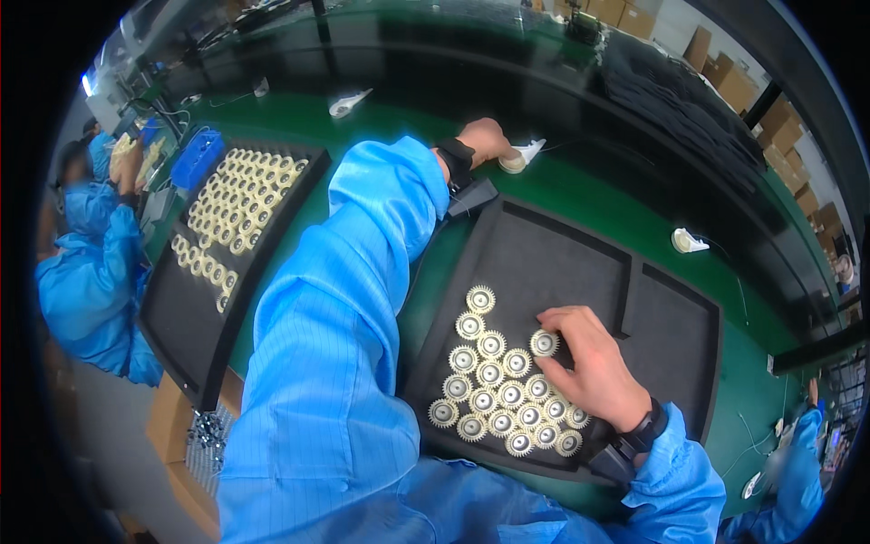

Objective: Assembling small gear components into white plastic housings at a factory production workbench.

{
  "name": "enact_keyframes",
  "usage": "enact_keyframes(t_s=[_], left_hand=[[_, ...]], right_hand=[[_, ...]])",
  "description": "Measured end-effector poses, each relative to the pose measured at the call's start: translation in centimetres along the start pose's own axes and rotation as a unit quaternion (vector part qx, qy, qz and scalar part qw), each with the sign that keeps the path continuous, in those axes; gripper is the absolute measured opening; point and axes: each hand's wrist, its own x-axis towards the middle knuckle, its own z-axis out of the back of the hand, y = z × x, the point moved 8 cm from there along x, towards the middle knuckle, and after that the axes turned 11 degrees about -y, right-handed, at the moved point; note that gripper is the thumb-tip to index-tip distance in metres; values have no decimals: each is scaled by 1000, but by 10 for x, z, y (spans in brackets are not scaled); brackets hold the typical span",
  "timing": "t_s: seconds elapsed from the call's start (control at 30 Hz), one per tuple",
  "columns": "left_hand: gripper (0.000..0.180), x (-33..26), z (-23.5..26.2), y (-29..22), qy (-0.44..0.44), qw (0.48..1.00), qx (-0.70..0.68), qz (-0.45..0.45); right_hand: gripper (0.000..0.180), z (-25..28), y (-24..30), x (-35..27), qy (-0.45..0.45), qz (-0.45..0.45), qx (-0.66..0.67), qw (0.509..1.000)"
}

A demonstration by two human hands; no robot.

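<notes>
My right hand (598,367) is over a black foam-lined tray (566,240). Its thumb and fingers are closed round the sides of a cream gear with a metal centre (544,343). Several like gears (489,373) lie flat in touching rows in the tray's near left part. Stretched forward past the tray's far left corner, my left hand (487,140) is closed at the round end of a white handle-shaped piece (527,156) on the green bench. The fingertips there are partly hidden. Both wrists wear dark bands.
At left, a second black tray (172,317) holds many cream gears, with a blue bin (198,159) beyond it. Other white pieces (349,103) sit along the green bench (304,113). A cardboard box of metal parts (172,426) stands below. Blue-sleeved co-workers are at both sides.
</notes>
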Motion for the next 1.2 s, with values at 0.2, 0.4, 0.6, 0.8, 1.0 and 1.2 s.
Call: enact_keyframes(t_s=[0.2,0.4,0.6,0.8,1.0,1.2], left_hand=[[58,-3,45,19,-164,981,107,-9],[43,-4,159,86,-334,879,339,20],[34,29,184,165,-378,870,301,94],[31,44,177,156,-257,923,285,34],[30,-3,139,138,-188,846,-436,244],[23,-129,49,-22,116,655,-691,283]], right_hand=[[31,16,-18,-6,-81,-94,89,988],[38,24,-20,-8,-88,-111,119,983],[41,24,-16,-9,-80,-113,136,981],[38,15,-29,-13,-63,-138,186,971],[27,8,-53,-18,-107,-275,390,872],[24,29,-57,-21,-161,-277,392,863]])
